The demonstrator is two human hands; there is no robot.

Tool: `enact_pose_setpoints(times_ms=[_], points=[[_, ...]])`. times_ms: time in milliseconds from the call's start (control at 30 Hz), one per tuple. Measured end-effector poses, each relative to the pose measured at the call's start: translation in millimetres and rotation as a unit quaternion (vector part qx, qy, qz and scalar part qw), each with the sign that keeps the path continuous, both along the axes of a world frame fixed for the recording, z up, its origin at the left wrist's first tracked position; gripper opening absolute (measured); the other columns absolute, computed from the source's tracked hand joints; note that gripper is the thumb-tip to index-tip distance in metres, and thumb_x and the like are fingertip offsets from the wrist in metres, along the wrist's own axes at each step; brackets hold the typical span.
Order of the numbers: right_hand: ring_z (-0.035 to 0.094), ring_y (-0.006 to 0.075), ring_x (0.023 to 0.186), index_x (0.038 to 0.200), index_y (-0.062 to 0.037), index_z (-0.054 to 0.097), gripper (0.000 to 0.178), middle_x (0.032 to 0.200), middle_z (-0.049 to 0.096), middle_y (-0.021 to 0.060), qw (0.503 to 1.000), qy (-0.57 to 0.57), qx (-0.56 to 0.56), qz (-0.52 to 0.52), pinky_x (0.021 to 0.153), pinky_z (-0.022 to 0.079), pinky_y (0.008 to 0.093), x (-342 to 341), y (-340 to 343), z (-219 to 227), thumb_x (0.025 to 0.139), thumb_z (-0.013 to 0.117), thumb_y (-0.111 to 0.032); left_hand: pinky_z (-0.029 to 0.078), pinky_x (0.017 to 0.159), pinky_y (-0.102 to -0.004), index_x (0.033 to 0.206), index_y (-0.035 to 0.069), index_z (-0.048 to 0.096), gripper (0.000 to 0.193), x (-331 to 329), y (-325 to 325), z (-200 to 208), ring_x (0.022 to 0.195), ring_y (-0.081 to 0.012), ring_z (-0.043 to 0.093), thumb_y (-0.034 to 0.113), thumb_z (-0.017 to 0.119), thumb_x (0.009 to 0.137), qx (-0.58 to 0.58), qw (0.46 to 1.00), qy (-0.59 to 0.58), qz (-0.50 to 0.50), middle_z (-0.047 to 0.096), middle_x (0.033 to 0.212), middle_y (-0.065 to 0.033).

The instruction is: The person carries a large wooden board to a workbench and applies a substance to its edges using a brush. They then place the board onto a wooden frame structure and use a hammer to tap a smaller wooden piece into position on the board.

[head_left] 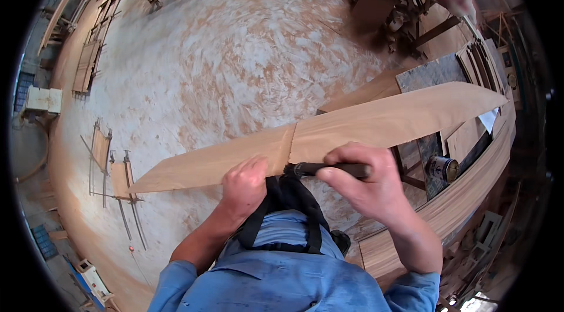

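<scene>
Left hand [244, 184], seven o'clock, clasps the wooden board [358, 124]; right hand [376, 178], four o'clock, grips a dark-handled brush [308, 168], seemingly brushing the seam [286, 147]; another stroke needs steady bracing.

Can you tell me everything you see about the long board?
The long board is light brown and looks like wood, with faint grain. Both ends narrow, and a slim crosswise band runs near its middle; whether that is a groove or a seam, I can't tell. It slants across in front of the person, its right end farther away. The left hand grips its near edge. The right hand holds a dark brush, its tip by that edge.
</scene>
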State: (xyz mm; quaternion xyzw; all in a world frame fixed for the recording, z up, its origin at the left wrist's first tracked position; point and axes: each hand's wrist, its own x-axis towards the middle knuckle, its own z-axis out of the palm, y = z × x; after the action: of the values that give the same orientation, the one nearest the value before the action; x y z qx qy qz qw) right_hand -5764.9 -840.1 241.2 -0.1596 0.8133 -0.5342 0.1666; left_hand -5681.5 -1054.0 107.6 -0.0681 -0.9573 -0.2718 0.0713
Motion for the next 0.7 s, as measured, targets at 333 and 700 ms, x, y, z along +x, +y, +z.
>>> enact_pose_setpoints(times_ms=[333,700], points=[[0.062,0.0309,0.061,0.077,0.0007,0.067,0.026,0.065,0.062,0.0153,0.984,0.068,0.114,0.122,0.055,0.049,0.0388,2.8,-48.5,-20.7,0.080,0.075,-0.024,0.053,0.067,-0.0381,0.076,0.003,0.056,0.008,13.3,-5.1,-6.8,0.078,-0.0289,0.065,0.000,0.057,0.069,-0.004,1.000,0.009,0.027,0.063,0.079,-0.0127],[0.060,0.0376,0.060,0.077,0.0025,0.066,0.029,0.063,0.059,0.0209,0.971,-0.014,0.171,0.165,0.055,0.048,0.0414,-1.7,-62.3,-10.9,0.083,0.071,-0.025,0.054,0.067,-0.0370,0.077,0.003,0.055,0.007,19.5,-8.7,-11.9,0.077,-0.0280,0.066,-0.001,0.056,0.071,0.000,0.999,-0.015,0.028,0.065,0.077,-0.0136]])
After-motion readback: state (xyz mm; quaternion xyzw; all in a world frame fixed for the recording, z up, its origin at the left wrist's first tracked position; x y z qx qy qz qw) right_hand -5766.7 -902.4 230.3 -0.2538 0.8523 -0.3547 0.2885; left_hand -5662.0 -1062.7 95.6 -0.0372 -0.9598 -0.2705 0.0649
